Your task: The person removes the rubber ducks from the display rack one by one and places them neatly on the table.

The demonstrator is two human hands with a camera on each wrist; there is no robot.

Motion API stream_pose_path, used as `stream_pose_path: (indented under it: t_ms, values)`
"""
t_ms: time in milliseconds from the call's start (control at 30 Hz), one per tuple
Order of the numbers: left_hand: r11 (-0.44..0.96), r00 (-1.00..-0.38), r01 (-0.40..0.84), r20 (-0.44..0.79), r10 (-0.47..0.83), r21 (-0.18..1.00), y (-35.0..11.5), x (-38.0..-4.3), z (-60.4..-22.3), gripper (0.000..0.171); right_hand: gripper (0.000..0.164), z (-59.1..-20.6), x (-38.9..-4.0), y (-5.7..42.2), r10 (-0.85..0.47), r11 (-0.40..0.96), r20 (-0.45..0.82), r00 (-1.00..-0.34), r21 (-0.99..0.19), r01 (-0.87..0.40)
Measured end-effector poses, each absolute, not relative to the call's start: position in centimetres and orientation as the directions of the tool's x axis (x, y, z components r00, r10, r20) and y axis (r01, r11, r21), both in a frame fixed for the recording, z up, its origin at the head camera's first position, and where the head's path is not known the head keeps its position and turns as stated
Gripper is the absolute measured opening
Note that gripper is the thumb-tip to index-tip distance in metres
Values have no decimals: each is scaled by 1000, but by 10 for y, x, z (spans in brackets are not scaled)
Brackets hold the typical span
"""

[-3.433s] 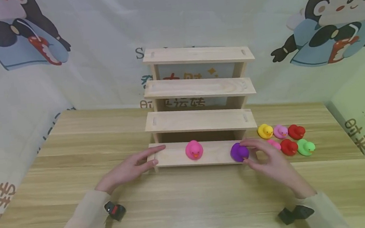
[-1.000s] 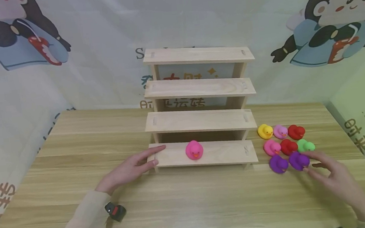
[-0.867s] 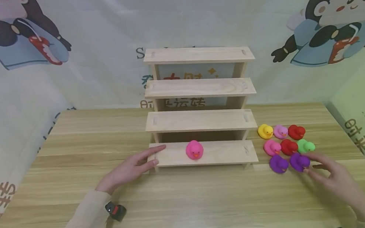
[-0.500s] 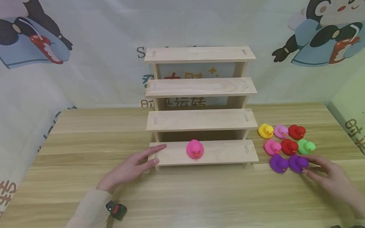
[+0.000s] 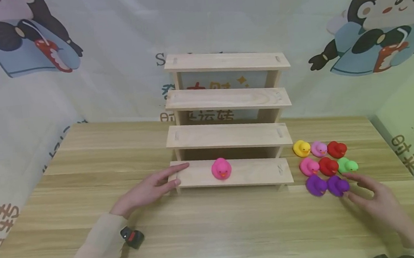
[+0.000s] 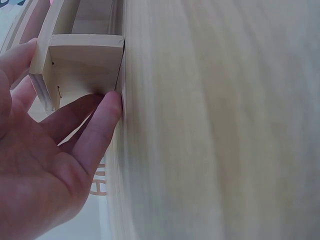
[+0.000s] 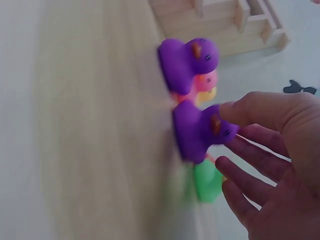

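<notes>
My left hand (image 5: 147,192) rests on the left end of the bottom step of a wooden stepped shelf (image 5: 228,135). In the left wrist view, straight fingers (image 6: 102,127) lean against its side panel. A pink rubber duck (image 5: 221,169) sits mid-way along that step. On the table to the right, two purple rubber ducks stand side by side, the left one (image 5: 316,185) and the right one (image 5: 337,186). My right hand (image 5: 377,201) has its thumb and fingers parted around the right purple duck. Whether the thumb touches its head is unclear.
Behind the purple ducks are two rows: a yellow duck (image 5: 301,148), a lilac duck (image 5: 319,149) and a red duck (image 5: 337,149), then a pink duck (image 5: 309,166), another red duck (image 5: 329,166) and a green duck (image 5: 347,165). Printed cloth (image 5: 120,62) hangs behind the table.
A purple duck was at the bottom step's right end; my right hand has since moved right, where two purple ducks stand. Its fingers have just loosened. The left hand has stayed put.
</notes>
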State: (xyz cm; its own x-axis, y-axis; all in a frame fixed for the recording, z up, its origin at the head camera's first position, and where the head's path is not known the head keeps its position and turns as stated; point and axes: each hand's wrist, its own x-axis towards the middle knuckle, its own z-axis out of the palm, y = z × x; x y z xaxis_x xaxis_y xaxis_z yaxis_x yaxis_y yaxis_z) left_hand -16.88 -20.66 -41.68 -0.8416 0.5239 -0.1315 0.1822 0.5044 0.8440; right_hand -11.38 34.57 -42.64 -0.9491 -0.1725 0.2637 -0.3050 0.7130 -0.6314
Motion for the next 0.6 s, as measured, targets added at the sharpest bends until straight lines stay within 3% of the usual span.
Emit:
stream_pose_path:
  t_ms: [167, 400, 600]
  values:
    - [500, -841, 187, -125, 526, 846, -206, -168, -415, 51, 50, -411, -116, 335, -161, 731, 256, -953, -618, -289]
    - [493, -837, 207, -108, 537, 845, -206, -168, -416, 51, 51, -400, -126, 313, -258, 623, 373, -891, -640, -449]
    - [489, -836, 202, -110, 537, 848, -206, -168, -415, 51, 51, -394, -133, 286, -288, 598, 379, -880, -647, -474]
